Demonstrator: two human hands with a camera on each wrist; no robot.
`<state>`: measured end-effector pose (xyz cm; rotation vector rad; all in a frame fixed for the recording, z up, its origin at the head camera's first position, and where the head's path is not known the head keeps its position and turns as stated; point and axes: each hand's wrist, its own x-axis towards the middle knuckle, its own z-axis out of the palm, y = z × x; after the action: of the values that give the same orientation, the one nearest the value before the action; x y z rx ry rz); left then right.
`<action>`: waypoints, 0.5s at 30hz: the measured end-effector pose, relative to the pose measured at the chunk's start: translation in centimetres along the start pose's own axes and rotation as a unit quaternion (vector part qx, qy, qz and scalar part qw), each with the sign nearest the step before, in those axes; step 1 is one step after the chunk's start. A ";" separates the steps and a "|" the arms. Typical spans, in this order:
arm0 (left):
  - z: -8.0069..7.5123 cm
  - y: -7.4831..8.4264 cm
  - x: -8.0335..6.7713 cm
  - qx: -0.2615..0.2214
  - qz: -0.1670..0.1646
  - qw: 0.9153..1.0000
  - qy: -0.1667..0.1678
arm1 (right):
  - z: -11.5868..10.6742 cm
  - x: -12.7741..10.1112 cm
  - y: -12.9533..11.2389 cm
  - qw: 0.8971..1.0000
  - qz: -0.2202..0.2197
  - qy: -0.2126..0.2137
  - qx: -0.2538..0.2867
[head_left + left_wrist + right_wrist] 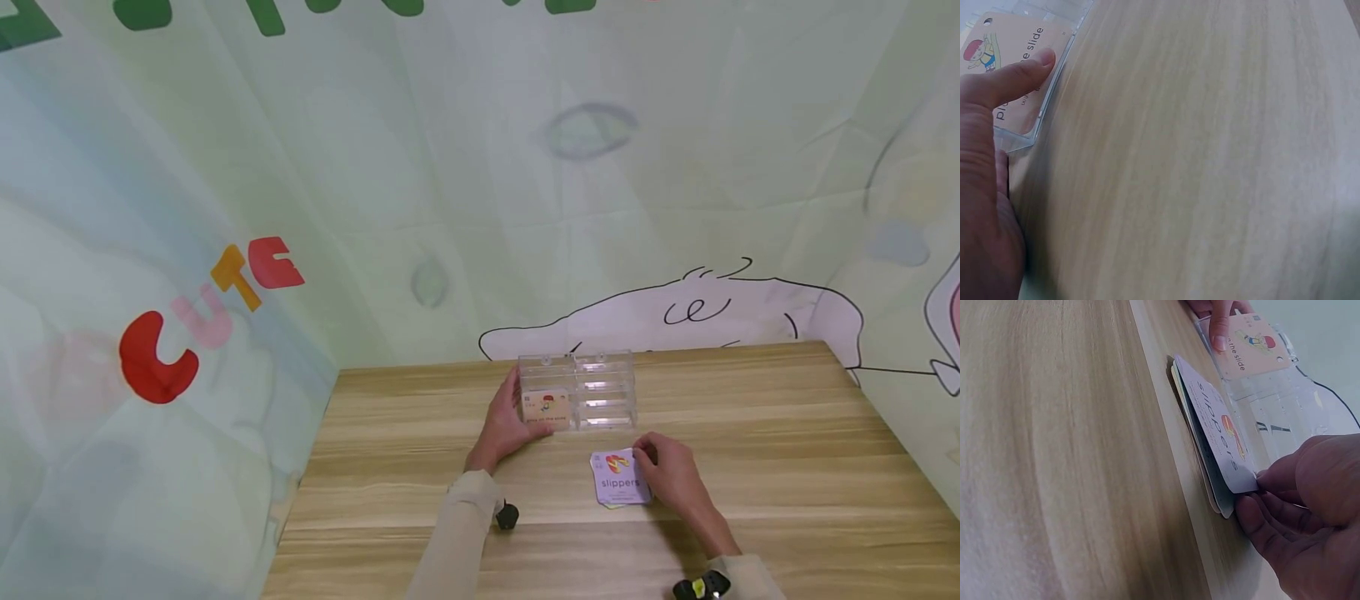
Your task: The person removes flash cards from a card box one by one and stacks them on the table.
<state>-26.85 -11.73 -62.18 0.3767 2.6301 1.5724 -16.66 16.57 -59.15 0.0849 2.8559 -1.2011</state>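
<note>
Left hand [504,423], at about 11 o'clock from the other: fingers wrap the left end of the clear organizer box [577,390], thumb [1019,76] pressed flat on a tan picture card [546,408] that sits in the box's front-left compartment. The left wrist view shows the card's print, partly covered by the thumb, ending in "slide". The box stands near the middle of the desk [787,433], toward the far edge; its other compartments look empty, though the clear plastic makes that hard to read.

Right hand [671,475], at 5 o'clock from the box: fingertips [1254,509] pinch the near right corner of a small stack of cards [619,479]. The top card [1219,434] reads "slippers" with a red and yellow picture. In the right wrist view the stack is tipped up off the desk at the pinched edge, the cards fanning slightly.

Risks, as I judge them:
- The pinch may take more than one card, or the lower ones may slide out, since the stack is splayed and held by a corner only.
- The light box could skid if the left hand eases while a card is pushed in.
- A card fed in at an angle could catch on a divider and bend.

Stack and box lie near but apart, with bare desk between.
</note>
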 end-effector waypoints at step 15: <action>0.0 0.2 -0.1 0.004 -0.012 1.000 -0.001 | -0.1 0.0 -0.3 1.000 0.008 -0.006 -0.011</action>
<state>-26.75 -11.62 -62.05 0.3441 2.6306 1.5541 -16.65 16.42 -58.88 0.0982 2.8526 -1.1636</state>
